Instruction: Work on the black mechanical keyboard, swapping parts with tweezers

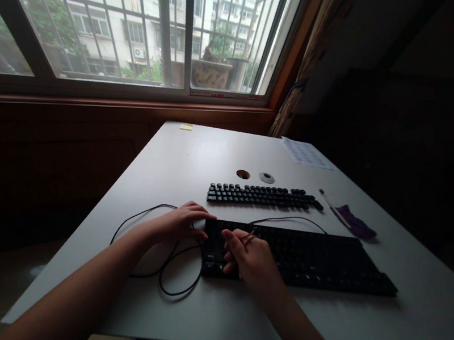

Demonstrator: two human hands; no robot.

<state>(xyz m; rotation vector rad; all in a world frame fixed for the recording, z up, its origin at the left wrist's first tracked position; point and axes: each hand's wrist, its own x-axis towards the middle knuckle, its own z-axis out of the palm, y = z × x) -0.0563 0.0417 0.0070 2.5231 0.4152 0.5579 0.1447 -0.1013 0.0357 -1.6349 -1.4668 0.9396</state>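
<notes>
A black keyboard (322,258) lies at a slant on the white table, most of its top dark and seemingly without keycaps. A few keycaps (210,259) show at its near left corner. My left hand (181,223) touches the keyboard's far left corner, fingers stretched out and thumb apart. Over the left part of the keyboard, my right hand (247,256) is closed around a thin, metallic-looking tool (249,236). The tool's working end is hidden by my fingers. Just beyond the keyboard, loose black keycaps (261,194) stand in keyboard-like rows.
A black cable (181,292) loops left of the keyboard, and part runs behind it. A brush-like stick (334,207) lies on a purple cloth (356,224) at right. Farther back are a table hole (243,174), a grey ring (267,177) and paper (308,152).
</notes>
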